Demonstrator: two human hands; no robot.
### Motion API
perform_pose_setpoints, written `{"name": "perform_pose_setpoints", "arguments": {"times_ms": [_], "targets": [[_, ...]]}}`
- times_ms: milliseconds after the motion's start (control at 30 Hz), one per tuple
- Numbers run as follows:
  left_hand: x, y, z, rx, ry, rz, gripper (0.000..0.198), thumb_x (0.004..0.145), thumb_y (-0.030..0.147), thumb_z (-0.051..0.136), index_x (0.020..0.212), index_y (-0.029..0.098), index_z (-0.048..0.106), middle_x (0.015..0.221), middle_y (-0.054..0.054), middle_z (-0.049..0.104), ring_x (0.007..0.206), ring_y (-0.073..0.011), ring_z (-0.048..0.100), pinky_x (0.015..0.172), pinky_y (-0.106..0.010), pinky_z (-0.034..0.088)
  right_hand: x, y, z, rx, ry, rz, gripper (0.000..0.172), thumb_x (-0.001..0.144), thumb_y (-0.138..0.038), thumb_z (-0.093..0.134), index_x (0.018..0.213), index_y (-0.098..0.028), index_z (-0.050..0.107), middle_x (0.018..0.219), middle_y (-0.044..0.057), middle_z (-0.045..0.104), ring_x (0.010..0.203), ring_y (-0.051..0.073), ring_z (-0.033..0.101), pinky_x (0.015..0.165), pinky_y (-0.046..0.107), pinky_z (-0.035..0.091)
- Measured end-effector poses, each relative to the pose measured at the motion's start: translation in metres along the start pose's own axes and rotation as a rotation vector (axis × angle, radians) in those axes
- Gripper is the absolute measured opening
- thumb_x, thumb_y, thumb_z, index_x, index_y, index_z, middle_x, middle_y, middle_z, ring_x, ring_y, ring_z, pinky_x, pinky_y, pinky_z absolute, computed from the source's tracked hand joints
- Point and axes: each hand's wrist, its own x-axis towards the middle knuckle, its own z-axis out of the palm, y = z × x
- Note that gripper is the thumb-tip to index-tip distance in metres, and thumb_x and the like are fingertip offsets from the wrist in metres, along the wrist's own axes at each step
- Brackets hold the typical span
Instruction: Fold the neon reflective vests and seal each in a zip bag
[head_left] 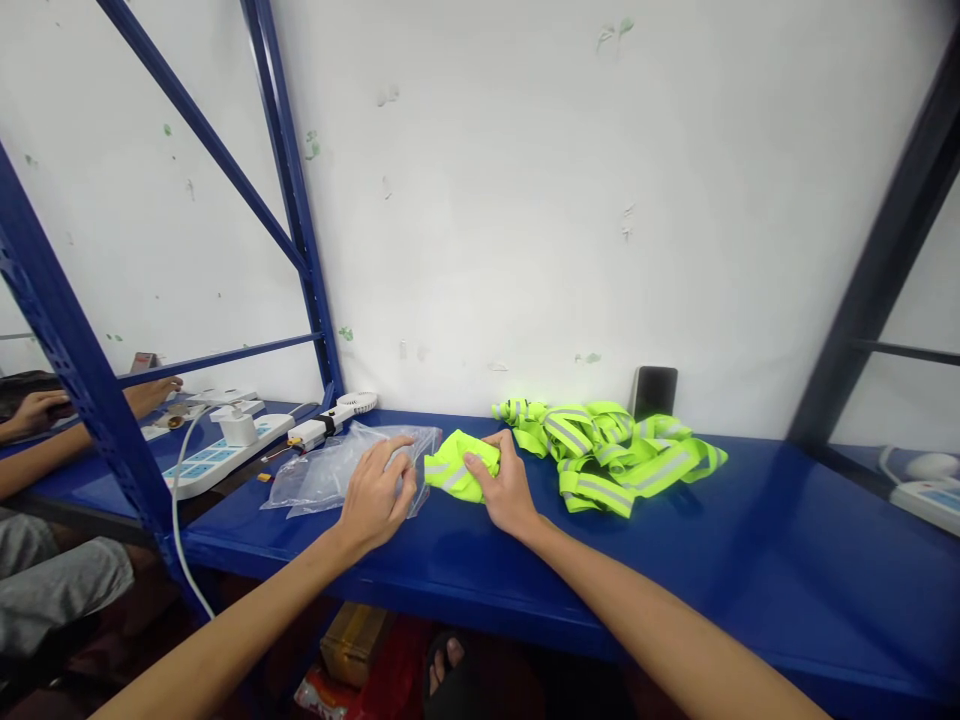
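Note:
My right hand (508,487) is closed around a folded bundle of neon yellow-green reflective strap (457,466), with the thumb pressed on top. Just left of it, my left hand (380,492) has its fingers curled at the edge of a clear plastic bag (319,475). Its fingertips appear to grip the film, though they partly hide the contact. More bags lie flat beneath that hand. To the right of my right hand spreads a loose pile of the same neon reflective straps (600,450) with grey stripes.
A dark phone (655,390) leans on the wall behind the pile. At the left are a white handheld fan (356,402), a power strip (225,455) and a blue rack post (82,350). Another person's arm (45,460) reaches in beyond it. A cardboard box (356,640) sits under the blue table (750,560).

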Motion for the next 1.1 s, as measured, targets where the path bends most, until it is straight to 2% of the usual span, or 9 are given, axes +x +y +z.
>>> {"name": "perform_pose_setpoints", "arguments": {"times_ms": [233,433,567,633,733,800,967,1033,1100], "targets": [[0.002,0.012,0.005,-0.065,0.027,0.03,0.01,0.088,0.019,0.042,0.084,0.019,0.052,0.127,-0.013,0.053,0.123,-0.0255,0.046,0.103,-0.046,0.038,-0.003,-0.002,0.001,-0.02,-0.073,-0.042,0.024,0.082,-0.042,0.054,0.089,-0.021,0.044,0.074,-0.003,0.053,0.064,0.015,0.052,0.061,0.027,0.038],[0.0,0.009,0.009,-0.062,0.021,0.038,0.012,0.088,0.022,0.044,0.08,0.019,0.053,0.133,-0.012,0.051,0.132,-0.0277,0.038,0.109,-0.051,0.03,-0.004,0.007,0.008,0.122,-0.132,0.121,0.026,0.082,-0.045,0.054,0.081,-0.023,0.041,0.065,-0.005,0.049,0.061,0.015,0.048,0.056,0.025,0.037],[-0.002,0.008,0.009,-0.08,-0.069,0.044,0.013,0.089,0.023,0.043,0.084,0.019,0.054,0.137,-0.012,0.048,0.134,-0.0267,0.035,0.112,-0.052,0.023,-0.003,0.012,0.009,0.141,-0.163,0.143,0.027,0.081,-0.045,0.056,0.081,-0.023,0.041,0.065,-0.006,0.05,0.06,0.015,0.048,0.055,0.025,0.037],[-0.001,0.008,0.006,-0.11,-0.159,0.088,0.013,0.089,0.028,0.046,0.091,0.019,0.055,0.142,-0.013,0.043,0.136,-0.0274,0.033,0.112,-0.052,0.021,-0.001,0.014,0.007,0.134,-0.111,0.145,0.027,0.081,-0.045,0.056,0.082,-0.023,0.041,0.066,-0.005,0.05,0.06,0.014,0.048,0.056,0.025,0.037],[0.001,0.007,0.001,-0.171,-0.31,0.164,0.028,0.085,0.036,0.054,0.108,0.02,0.055,0.15,-0.014,0.031,0.138,-0.0299,0.027,0.111,-0.051,0.023,0.003,0.016,0.002,0.11,0.013,0.174,0.029,0.082,-0.048,0.054,0.083,-0.023,0.041,0.066,-0.005,0.049,0.061,0.015,0.047,0.057,0.025,0.037],[0.003,0.006,-0.001,-0.195,-0.347,0.167,0.033,0.085,0.035,0.054,0.115,0.021,0.053,0.151,-0.013,0.028,0.139,-0.0299,0.026,0.11,-0.05,0.024,0.005,0.016,0.0,0.107,0.021,0.176,0.029,0.082,-0.049,0.054,0.084,-0.023,0.041,0.066,-0.005,0.048,0.061,0.015,0.047,0.057,0.026,0.037],[0.006,0.0,-0.002,-0.182,-0.295,0.148,0.034,0.088,0.037,0.052,0.118,0.022,0.052,0.146,-0.011,0.039,0.14,-0.0281,0.024,0.113,-0.051,0.015,0.002,0.013,0.001,0.127,-0.08,0.112,0.027,0.081,-0.045,0.057,0.083,-0.022,0.042,0.068,-0.005,0.05,0.062,0.014,0.049,0.057,0.025,0.038],[0.009,-0.003,-0.003,-0.125,-0.277,0.157,0.047,0.086,0.045,0.054,0.126,0.021,0.048,0.147,-0.012,0.037,0.141,-0.0296,0.021,0.113,-0.053,0.011,0.001,0.01,0.002,0.128,-0.097,0.09,0.026,0.082,-0.044,0.057,0.084,-0.022,0.043,0.07,-0.005,0.05,0.062,0.014,0.049,0.058,0.025,0.038],[0.011,-0.005,-0.006,-0.037,-0.263,0.159,0.07,0.081,0.057,0.055,0.137,0.019,0.038,0.149,-0.014,0.032,0.141,-0.0324,0.019,0.113,-0.054,0.01,0.0,0.006,0.001,0.122,-0.119,0.051,0.026,0.082,-0.043,0.057,0.085,-0.021,0.044,0.072,-0.005,0.051,0.064,0.014,0.049,0.06,0.025,0.038]]}}
